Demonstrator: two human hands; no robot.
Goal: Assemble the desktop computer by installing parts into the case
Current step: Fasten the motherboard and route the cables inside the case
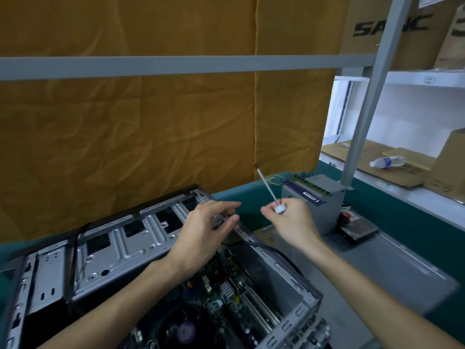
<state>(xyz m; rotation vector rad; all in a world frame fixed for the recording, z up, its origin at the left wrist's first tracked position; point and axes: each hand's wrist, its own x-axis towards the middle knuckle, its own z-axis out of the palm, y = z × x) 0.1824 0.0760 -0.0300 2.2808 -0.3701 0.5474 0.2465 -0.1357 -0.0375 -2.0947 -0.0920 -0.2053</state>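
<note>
- Right hand (289,217) grips white-handled steel screwdriver (269,190), tip up, above open grey metal case (105,248).
- Left hand (208,227) pinches small metal part (218,220).
- Risk: part drops onto green motherboard (226,293).

Dim and soft overall, brightening only toward the white shelf (412,114) at upper right. Blurring slightly on the hands and the screwdriver (268,187). Bending straight lines at the edges. Sinking into shadow inside the open case (105,245), bottom left darkest.
</note>
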